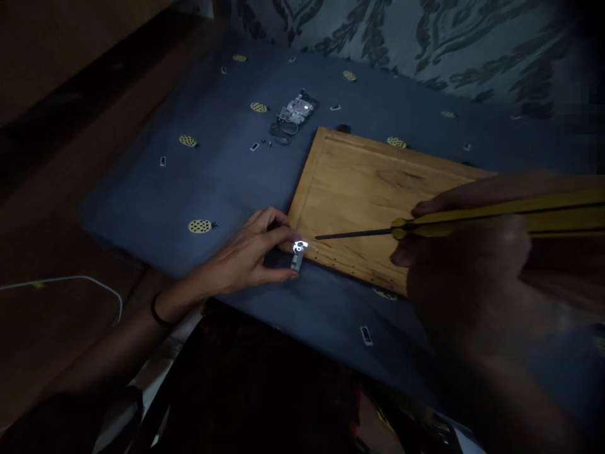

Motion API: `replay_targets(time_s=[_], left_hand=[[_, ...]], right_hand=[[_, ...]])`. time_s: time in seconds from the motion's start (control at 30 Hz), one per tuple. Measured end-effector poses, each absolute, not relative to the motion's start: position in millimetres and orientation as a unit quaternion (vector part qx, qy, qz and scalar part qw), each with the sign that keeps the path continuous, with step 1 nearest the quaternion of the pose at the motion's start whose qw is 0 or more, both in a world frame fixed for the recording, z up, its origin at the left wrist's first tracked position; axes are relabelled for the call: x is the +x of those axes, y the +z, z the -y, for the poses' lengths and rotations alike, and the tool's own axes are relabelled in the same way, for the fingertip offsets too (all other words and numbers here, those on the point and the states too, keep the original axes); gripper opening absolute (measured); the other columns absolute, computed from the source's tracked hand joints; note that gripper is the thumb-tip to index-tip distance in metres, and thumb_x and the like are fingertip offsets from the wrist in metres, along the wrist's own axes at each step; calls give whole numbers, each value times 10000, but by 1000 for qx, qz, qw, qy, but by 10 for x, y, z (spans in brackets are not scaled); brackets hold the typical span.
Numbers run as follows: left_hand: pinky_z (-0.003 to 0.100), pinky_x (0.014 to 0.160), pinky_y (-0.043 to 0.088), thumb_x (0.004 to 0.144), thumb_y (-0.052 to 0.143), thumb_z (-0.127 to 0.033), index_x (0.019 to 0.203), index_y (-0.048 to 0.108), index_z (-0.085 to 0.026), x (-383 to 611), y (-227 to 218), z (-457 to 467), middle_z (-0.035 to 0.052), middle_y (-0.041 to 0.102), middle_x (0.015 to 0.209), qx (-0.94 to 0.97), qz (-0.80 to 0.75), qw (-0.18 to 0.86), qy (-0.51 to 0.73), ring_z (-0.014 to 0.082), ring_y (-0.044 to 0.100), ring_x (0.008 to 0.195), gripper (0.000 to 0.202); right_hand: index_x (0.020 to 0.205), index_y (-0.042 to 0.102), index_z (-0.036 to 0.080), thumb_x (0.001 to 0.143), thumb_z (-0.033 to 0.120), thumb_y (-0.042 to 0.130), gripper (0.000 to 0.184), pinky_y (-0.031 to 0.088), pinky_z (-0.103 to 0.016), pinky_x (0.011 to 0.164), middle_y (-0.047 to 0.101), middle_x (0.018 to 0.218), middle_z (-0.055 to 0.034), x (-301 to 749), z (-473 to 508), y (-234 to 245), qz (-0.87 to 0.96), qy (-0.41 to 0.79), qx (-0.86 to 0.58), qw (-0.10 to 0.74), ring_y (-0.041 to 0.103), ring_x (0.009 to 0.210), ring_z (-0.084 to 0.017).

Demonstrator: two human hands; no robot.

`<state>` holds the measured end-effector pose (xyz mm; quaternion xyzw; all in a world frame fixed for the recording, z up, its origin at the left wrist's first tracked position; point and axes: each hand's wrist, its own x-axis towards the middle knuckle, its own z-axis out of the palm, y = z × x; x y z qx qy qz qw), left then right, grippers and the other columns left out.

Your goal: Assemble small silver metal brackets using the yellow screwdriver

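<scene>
Between the thumb and fingers of my left hand (pixel 255 252) is a small grey metal piece (pixel 297 260), brightly lit at its top, at the near left corner of a wooden board (pixel 363 183). My right hand (pixel 472 271), blurred and close to the camera, is wrapped round a screwdriver (pixel 472 217) with a yellow and black handle. Its thin dark shaft points left across the board, the tip a little to the right of the small metal piece and apart from it.
Behind the board's left corner lies a silvery mechanical part (pixel 297 110) with a dark looped cable (pixel 283 131). Several tiny screws (pixel 267 144) lie near it on the blue pineapple-print cloth (pixel 227 183). A white cable (pixel 70 277) runs at the left. Patterned wallpaper (pixel 401 44) stands behind.
</scene>
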<state>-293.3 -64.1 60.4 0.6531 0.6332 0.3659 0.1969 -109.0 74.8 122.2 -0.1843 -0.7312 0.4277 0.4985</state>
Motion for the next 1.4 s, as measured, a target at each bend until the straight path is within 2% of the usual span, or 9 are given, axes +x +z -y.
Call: replay_targets(time_s=[0.07, 0.23, 0.43, 0.73, 0.9, 0.97, 1.2, 1.3, 1.4], left_hand=[[407, 1074, 511, 878, 828, -400, 1263, 713, -191, -2932, 603, 642, 103, 575, 1270, 650, -634, 202, 368, 276, 559, 1216, 452], [431, 1094, 508, 876, 825, -423, 1259, 714, -238, -2930, 637, 639, 91, 571, 1282, 639, -647, 216, 355, 283, 551, 1233, 439], [418, 1091, 498, 885, 818, -409, 1273, 713, -204, -2931, 651, 640, 97, 572, 1268, 650, -642, 207, 351, 273, 552, 1215, 451], [444, 1113, 485, 884, 816, -420, 1279, 703, -236, -2937, 642, 641, 97, 571, 1302, 646, -646, 216, 345, 287, 542, 1242, 450], [448, 1108, 489, 883, 815, -416, 1281, 703, -231, -2929, 650, 635, 101, 569, 1303, 644, -647, 217, 347, 291, 539, 1237, 453], [446, 1104, 492, 878, 818, -407, 1281, 706, -235, -2929, 658, 634, 95, 570, 1297, 642, -649, 217, 345, 288, 543, 1227, 452], [437, 1084, 503, 884, 818, -422, 1283, 710, -219, -2936, 655, 639, 101, 567, 1269, 643, -638, 224, 359, 282, 549, 1206, 461], [438, 1083, 504, 882, 820, -421, 1285, 707, -232, -2935, 643, 642, 96, 566, 1272, 639, -639, 225, 364, 282, 546, 1209, 459], [435, 1083, 503, 881, 819, -433, 1278, 710, -231, -2934, 654, 642, 94, 571, 1268, 638, -640, 229, 363, 282, 548, 1206, 458]], right_hand=[[847, 776, 236, 861, 287, 837, 80, 497, -307, 401, 729, 842, -8, -1115, -739, 1224, 710, 420, -175, 538, 630, 520, -131], [963, 775, 299, 848, 148, 825, 197, 546, -283, 479, 740, 819, 33, -1174, -749, 1124, 762, 423, -96, 482, 674, 567, -129], [918, 743, 270, 877, 225, 829, 105, 552, -304, 526, 731, 810, 13, -1179, -754, 1087, 783, 413, -101, 455, 698, 598, -150], [900, 738, 305, 887, 330, 830, 96, 578, -363, 556, 742, 803, -3, -1166, -722, 1091, 788, 416, -132, 434, 718, 643, -202], [904, 734, 306, 878, 294, 839, 109, 570, -347, 542, 739, 801, 7, -1157, -742, 1135, 795, 423, -117, 419, 714, 642, -191], [901, 732, 308, 854, 264, 858, 141, 572, -342, 543, 748, 817, 17, -1151, -772, 1187, 806, 435, -114, 385, 709, 646, -187], [1064, 782, 356, 872, 166, 816, 272, 618, -360, 691, 787, 944, 23, -1104, -903, 1375, 859, 429, -12, 278, 739, 815, -210], [1095, 771, 381, 874, 164, 816, 312, 613, -388, 685, 790, 974, 23, -1095, -908, 1374, 871, 413, -14, 267, 742, 817, -228], [1066, 746, 361, 890, 188, 809, 255, 581, -396, 644, 793, 972, 21, -1100, -877, 1327, 875, 386, -28, 291, 734, 787, -229]])
